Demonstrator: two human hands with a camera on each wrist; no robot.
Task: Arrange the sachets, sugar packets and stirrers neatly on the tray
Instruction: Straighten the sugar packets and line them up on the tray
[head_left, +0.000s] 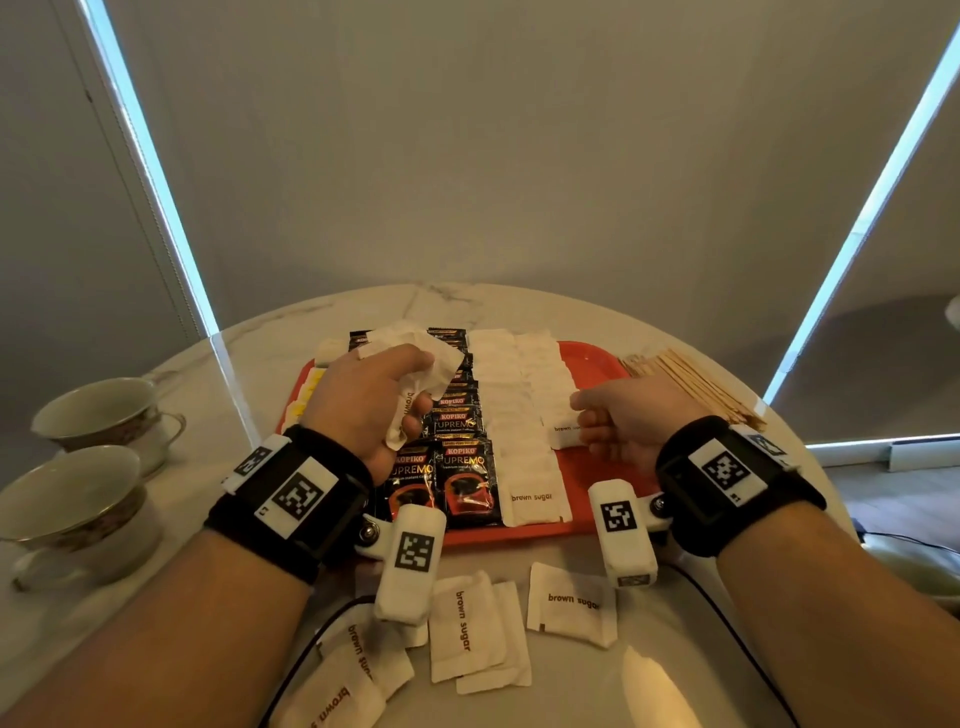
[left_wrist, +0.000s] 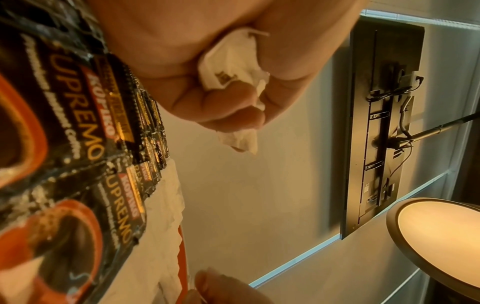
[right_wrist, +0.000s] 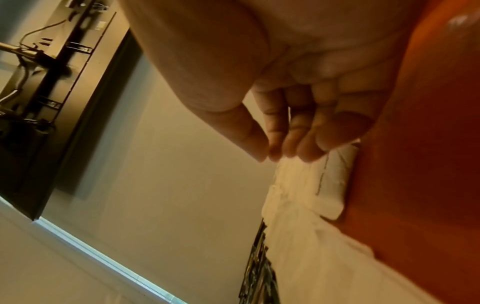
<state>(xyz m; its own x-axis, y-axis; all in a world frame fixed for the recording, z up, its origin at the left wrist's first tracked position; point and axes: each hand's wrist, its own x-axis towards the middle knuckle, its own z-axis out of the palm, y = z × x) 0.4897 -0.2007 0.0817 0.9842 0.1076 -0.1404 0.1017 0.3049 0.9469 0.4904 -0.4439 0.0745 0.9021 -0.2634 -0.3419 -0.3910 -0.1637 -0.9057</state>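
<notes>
Several sugar packets (head_left: 415, 374) sit bunched in my left hand (head_left: 363, 400) above the tray (head_left: 597, 364); my right hand (head_left: 623, 415), fingers nearly straight, touches the row's end packet (head_left: 563, 436). Next, I'd say, lay another packet overlapping it.

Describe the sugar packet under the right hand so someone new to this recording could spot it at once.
Start at the red tray on the marble table. Its rightmost white column of packets runs toward the person, and the right hand rests its fingertips on the nearest one there, the brown sugar packet. Unlike its overlapped neighbours, its "brown sugar" print shows and it sits at the column's open end.
</notes>
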